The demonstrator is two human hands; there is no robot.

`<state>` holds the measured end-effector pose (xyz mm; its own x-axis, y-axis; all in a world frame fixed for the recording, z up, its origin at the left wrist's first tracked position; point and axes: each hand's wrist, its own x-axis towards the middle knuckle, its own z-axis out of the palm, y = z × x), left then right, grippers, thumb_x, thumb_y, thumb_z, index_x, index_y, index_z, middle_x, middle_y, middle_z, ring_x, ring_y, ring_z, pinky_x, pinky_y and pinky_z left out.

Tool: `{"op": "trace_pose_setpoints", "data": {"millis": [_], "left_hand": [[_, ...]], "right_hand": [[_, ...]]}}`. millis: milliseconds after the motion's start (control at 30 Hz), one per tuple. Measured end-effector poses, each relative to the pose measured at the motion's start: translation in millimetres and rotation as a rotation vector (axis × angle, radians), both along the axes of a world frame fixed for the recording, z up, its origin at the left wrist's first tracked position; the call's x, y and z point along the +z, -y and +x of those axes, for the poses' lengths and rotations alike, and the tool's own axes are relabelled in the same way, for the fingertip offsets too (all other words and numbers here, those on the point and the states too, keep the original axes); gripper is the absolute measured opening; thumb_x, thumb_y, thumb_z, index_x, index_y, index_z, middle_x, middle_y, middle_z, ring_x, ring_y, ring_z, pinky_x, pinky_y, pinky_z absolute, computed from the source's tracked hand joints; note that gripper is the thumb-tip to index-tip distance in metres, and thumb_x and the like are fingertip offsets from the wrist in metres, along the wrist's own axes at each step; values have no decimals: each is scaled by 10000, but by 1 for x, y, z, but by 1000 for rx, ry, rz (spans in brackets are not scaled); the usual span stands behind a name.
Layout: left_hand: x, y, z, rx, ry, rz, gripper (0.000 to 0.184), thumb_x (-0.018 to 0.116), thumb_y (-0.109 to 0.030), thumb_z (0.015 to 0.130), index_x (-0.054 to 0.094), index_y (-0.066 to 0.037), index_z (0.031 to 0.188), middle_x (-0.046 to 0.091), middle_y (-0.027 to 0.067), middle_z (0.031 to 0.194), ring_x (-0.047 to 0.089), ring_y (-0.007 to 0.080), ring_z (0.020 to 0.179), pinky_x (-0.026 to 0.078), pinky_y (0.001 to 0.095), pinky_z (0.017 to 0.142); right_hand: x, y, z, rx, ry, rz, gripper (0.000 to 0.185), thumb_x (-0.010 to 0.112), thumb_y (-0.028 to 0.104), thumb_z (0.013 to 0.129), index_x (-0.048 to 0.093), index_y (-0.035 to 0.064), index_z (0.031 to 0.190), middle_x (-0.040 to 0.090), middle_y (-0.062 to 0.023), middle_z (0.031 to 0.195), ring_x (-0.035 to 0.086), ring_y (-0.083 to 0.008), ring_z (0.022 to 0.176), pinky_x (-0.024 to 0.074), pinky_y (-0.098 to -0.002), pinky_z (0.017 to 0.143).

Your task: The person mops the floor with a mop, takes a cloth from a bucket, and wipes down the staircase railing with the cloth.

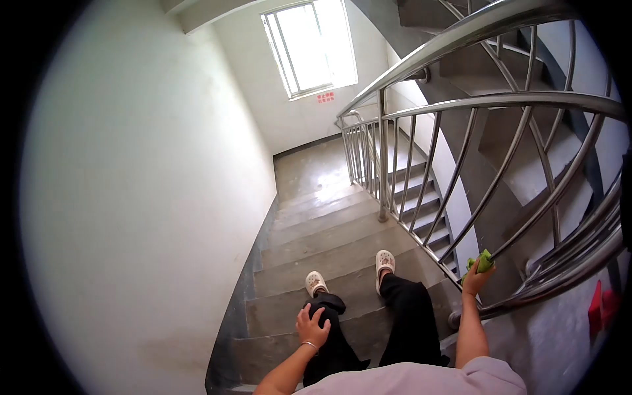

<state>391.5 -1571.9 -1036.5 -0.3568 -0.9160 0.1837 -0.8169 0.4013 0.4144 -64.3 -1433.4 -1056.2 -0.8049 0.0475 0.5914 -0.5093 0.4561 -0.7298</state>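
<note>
My left hand (pixel 313 326) rests on the left knee of my black trousers (pixel 411 322), its fingers spread and nothing in it. Out to the right, my right hand (pixel 476 279) is closed round a green cloth (pixel 484 263), which touches or lies against a thin metal bar of the stair railing (pixel 459 181). Pale clogs (pixel 386 261) are on my feet, on the grey steps below me.
Grey stairs (pixel 322 243) lead down to a landing (pixel 316 164) under a bright window (pixel 309 46). A white wall (pixel 151 184) runs along the left. Another flight lies beyond the railing. Something red (pixel 596 308) is at the far right.
</note>
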Motion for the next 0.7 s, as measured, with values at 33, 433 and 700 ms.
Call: {"op": "trace_pose_setpoints", "data": {"millis": [33, 433, 700], "left_hand": [[1, 0, 0, 1, 4, 9, 394, 625, -322, 681, 578, -247, 1065, 389, 97, 1268, 351, 323, 1174, 331, 474, 922], [8, 0, -4, 0, 60, 26, 384, 621, -331, 679, 588, -246, 1052, 396, 87, 1266, 352, 320, 1174, 316, 458, 938], [6, 1, -3, 10, 62, 22, 386, 618, -339, 679, 588, -257, 1054, 401, 83, 1265, 354, 314, 1173, 313, 457, 943]], "right_hand": [[3, 0, 1, 31, 22, -28, 548, 567, 252, 847, 332, -129, 1164, 463, -305, 1078, 480, -418, 993, 384, -429, 840], [-20, -4, 20, 39, 357, 30, 618, 562, 306, 842, 311, -135, 1196, 452, -328, 1119, 449, -447, 1053, 377, -432, 878], [-107, -17, 10, -20, 300, 324, 659, 589, 308, 814, 298, -130, 1212, 472, -319, 1102, 472, -438, 1031, 389, -435, 866]]}}
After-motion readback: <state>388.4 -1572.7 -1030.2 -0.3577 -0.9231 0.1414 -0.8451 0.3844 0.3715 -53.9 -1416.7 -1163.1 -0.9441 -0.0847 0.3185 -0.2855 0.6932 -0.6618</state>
